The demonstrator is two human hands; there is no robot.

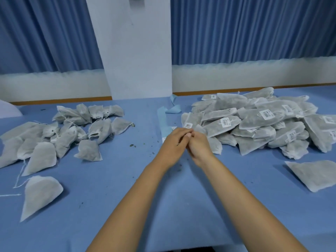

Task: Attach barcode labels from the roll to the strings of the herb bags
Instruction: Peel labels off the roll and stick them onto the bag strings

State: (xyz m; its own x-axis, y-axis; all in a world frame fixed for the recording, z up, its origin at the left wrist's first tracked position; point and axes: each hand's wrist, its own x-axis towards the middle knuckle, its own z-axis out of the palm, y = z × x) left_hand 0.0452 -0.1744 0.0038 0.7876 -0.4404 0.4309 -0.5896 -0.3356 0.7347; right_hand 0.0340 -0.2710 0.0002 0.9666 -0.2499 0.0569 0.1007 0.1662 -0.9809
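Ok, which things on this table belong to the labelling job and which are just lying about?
Job: unlabelled herb bags, labelled bags, blue label strip, left hand, right hand.
Lying about: herb crumbs, blue backing scrap.

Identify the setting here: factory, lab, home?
Probably a small packing or labelling workroom. A blue-covered table holds plain bags on the left, barcode-labelled bags on the right, and a label strip between them. Curtains hang behind.

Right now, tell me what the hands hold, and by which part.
Cannot tell: the left hand and right hand meet, fingers curled, over the blue label strip; anything between them is hidden.
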